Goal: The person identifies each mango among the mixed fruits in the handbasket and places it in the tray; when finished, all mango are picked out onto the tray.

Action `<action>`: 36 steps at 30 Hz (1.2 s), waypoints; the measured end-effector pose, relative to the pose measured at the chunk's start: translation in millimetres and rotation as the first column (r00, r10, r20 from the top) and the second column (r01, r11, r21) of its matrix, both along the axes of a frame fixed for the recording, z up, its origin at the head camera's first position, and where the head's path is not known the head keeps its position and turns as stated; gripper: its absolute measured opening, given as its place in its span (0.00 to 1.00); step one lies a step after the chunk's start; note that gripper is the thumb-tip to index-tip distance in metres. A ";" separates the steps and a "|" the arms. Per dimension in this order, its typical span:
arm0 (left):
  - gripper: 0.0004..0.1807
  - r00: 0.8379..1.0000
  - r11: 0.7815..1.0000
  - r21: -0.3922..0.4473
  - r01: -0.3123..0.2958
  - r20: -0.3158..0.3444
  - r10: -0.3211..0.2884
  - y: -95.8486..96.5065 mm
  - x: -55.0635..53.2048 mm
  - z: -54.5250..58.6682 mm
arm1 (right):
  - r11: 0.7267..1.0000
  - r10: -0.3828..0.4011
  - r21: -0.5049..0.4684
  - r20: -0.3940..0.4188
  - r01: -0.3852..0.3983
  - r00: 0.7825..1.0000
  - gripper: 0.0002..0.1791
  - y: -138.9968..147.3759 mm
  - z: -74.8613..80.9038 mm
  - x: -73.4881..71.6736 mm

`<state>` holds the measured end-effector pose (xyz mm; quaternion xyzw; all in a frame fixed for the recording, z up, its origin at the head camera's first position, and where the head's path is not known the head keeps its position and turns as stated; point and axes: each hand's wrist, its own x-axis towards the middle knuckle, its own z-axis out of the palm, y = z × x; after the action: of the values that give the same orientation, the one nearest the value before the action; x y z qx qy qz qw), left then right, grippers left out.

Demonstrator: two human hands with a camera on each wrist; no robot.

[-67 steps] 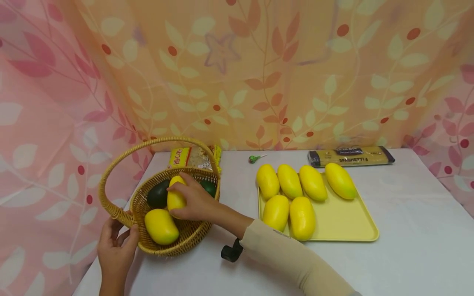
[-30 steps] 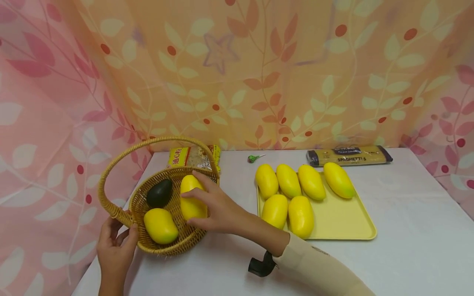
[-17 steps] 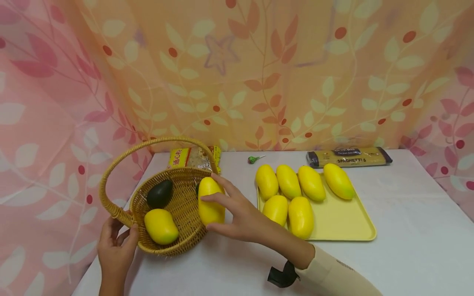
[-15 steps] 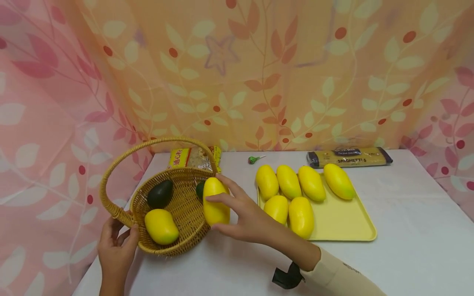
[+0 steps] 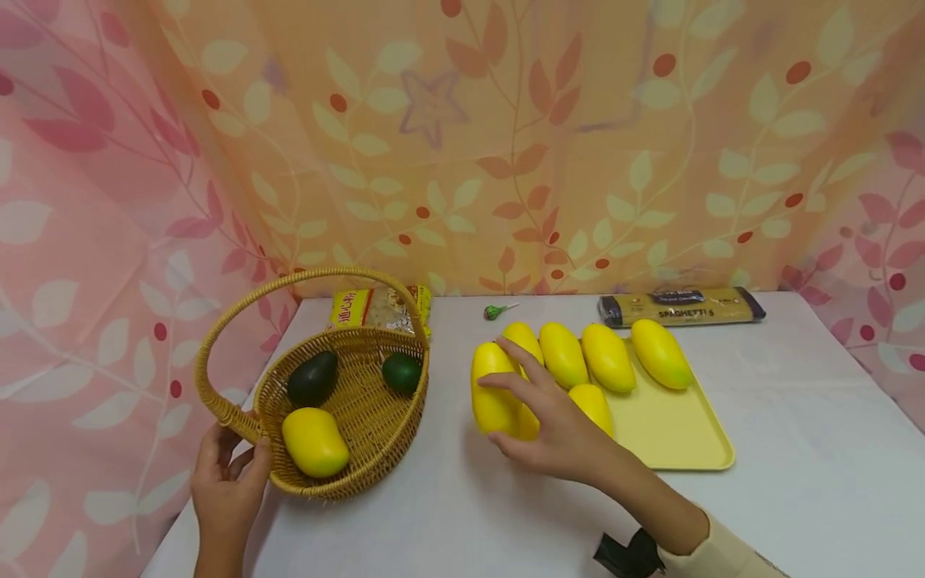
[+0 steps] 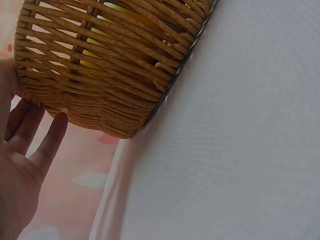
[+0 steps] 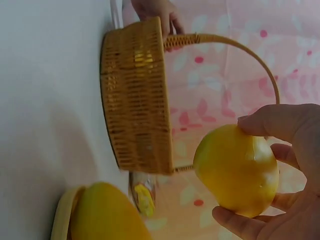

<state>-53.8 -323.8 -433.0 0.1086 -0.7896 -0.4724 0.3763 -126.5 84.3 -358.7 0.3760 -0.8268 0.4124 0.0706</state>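
My right hand (image 5: 564,433) grips a yellow mango (image 5: 495,392) between thumb and fingers, held up just left of the cream tray (image 5: 672,437). The same mango fills the palm side in the right wrist view. Several mangoes (image 5: 607,357) lie on the tray, partly hidden behind the hand. At the left, my left hand (image 5: 227,482) holds the rim of the wicker basket (image 5: 393,437) near the foot of its handle. Inside the basket are one mango (image 5: 315,443), a dark avocado (image 5: 312,379) and a greener, rounder-looking fruit (image 5: 401,373).
Behind the basket lies a yellow-and-red food packet (image 5: 383,307). A lollipop (image 5: 499,310) rests near the back edge of the white table. A spaghetti pack (image 5: 682,307) lies behind the tray. Patterned cloth (image 5: 535,144) hangs around the back and sides.
My right hand has lifted the mango out of the basket and carried it right, to the tray's left edge. The green fruit on the basket's right side is uncovered. My left hand stays put.
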 end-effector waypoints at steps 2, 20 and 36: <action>0.30 1.000 1.000 0.004 -0.007 0.007 0.007 0.2 0.1 -0.3 | 1.000 -0.012 -0.003 0.002 0.012 1.000 0.34 9.6 -0.7 -0.3; 0.30 1.000 1.000 0.002 -0.018 0.022 0.018 0.9 -0.1 0.4 | 0.970 -0.213 0.131 0.056 0.204 0.975 0.35 112.5 -3.9 -5.7; 0.30 0.999 1.000 0.012 -0.020 0.028 0.019 1.6 0.6 0.9 | 0.939 -0.268 0.283 0.252 0.194 0.930 0.43 158.7 -32.9 2.2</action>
<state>-53.2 -322.2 -432.1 0.1251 -0.7908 -0.4719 0.3692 -124.3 243.0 -391.6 0.2172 -0.9128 0.3421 -0.0501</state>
